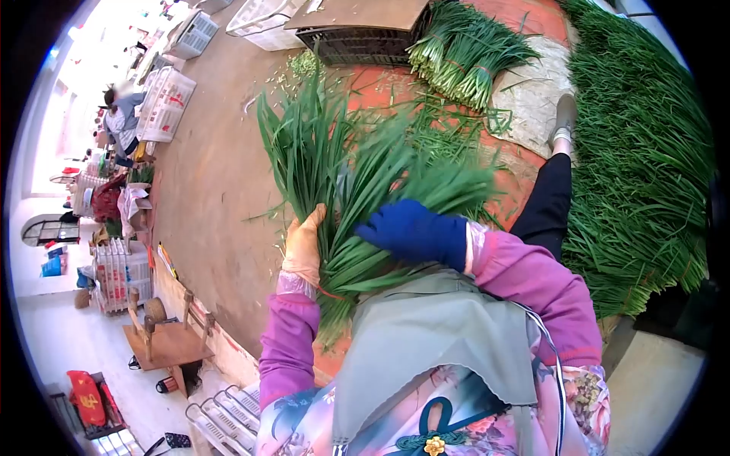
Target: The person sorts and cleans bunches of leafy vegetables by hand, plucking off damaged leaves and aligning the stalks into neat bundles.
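Observation:
My left hand (304, 247), in a tan glove, is wrapped round the left side of a large bunch of garlic chives (350, 182). Its long flat leaves fan upward and to the right, and a thin red band (328, 293) shows near the lower end. Over the right part of the bunch lies my right hand (418, 232), in a dark blue glove. Motion smears its fingers, so whether they grip leaves is unclear. Leaves just above that glove are blurred too. The bunch's lower end rests against my grey-green apron (433, 327).
A long heap of chives (639, 152) lines the right side, by my outstretched leg (544, 197). Tied bundles (471, 57) sit ahead beside a dark crate (357, 34). Loose leaves litter the floor. Left are white baskets (166, 105), a wooden stool (167, 342) and another person (124, 121).

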Demonstrator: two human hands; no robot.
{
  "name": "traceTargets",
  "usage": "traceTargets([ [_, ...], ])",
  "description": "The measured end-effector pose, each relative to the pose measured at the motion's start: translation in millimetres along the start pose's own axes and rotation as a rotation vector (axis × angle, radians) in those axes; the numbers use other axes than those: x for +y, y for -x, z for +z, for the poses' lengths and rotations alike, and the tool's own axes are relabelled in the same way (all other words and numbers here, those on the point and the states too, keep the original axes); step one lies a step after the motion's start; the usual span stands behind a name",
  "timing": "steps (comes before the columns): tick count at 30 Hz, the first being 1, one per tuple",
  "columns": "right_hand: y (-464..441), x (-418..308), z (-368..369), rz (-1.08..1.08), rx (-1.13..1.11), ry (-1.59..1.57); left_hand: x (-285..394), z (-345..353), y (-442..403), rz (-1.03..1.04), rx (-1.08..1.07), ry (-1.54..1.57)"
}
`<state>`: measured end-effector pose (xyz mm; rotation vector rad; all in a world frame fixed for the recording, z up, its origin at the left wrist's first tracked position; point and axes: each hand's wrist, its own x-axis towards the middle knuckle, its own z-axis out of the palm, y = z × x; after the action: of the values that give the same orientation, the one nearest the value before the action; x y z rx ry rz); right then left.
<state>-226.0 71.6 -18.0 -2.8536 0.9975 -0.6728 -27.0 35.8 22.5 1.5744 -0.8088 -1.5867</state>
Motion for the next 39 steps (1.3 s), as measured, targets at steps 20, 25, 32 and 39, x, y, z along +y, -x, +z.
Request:
traceTargets([
  [20,32,-28,-7,0.155,-0.073,-0.067,-19,-8,-2,0.038,0.054,-0.019],
  [25,27,-15,-25,0.112,-0.078,-0.196,-18,4,5,0.104,-0.032,0.057],
  [32,22,9,-49,0.123,0.082,-0.247,-18,13,14,0.112,0.018,0.034],
  [39,34,30,-73,0.368,0.269,-0.253,-25,3,2,0.147,-0.054,0.073],
])
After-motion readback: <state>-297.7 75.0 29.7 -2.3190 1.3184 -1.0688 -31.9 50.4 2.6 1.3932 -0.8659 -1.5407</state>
